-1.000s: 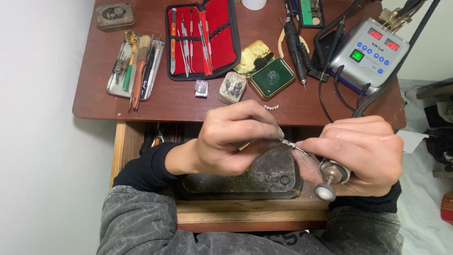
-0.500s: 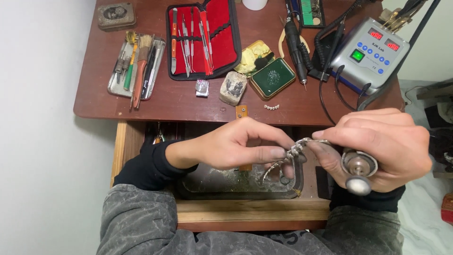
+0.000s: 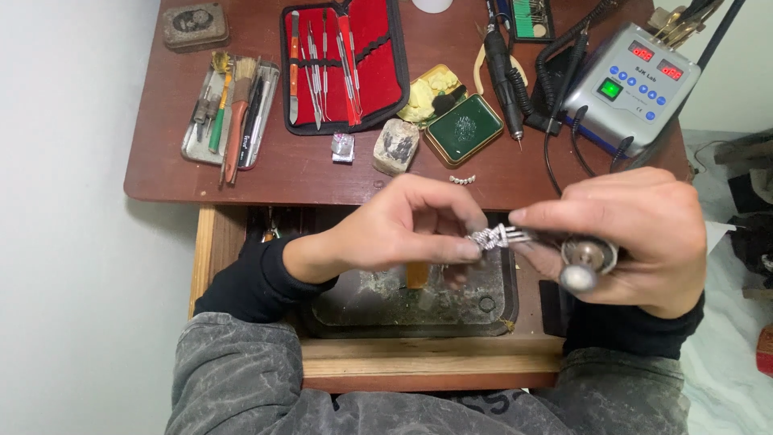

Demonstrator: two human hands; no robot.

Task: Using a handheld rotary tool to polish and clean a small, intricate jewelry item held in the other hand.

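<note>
Head view shows the left hand (image 3: 403, 229) pinching a small silver jewellery piece (image 3: 493, 237) at fingertips above the work tray (image 3: 499, 310); the right hand (image 3: 624, 238) is closed around a metal-capped handpiece (image 3: 588, 259) touching it. Piece judged light, rigid, delicate, likely slippery; best held by its edges.

jewellery piece (image 3: 493, 237): shiny silver metal | desk (image 3: 266, 173): glossy reddish wood | tool roll (image 3: 378, 80): red cloth
</note>
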